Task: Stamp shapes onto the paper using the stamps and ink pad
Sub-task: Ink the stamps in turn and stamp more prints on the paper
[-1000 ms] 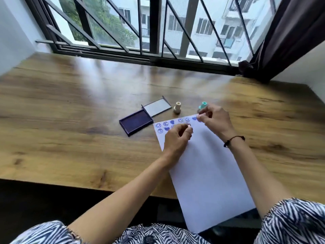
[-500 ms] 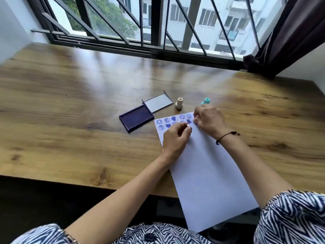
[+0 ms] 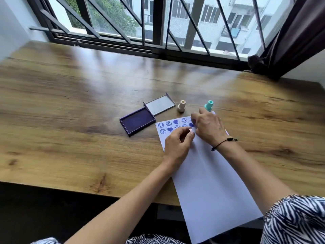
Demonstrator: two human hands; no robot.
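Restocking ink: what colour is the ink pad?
Dark purple-blue ink pad, clearest in the head view.

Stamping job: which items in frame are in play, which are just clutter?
In play:
paper
ink pad, lid open
cream stamp
teal stamp
left hand and right hand, both on the paper

Not in play:
curtain
window bars
bracelet

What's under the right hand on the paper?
The right hand covers the paper's top right corner. Blue prints run in two rows up to it, with one heart partly showing at its edge. Whether more prints or a stamp lie beneath it is hidden.
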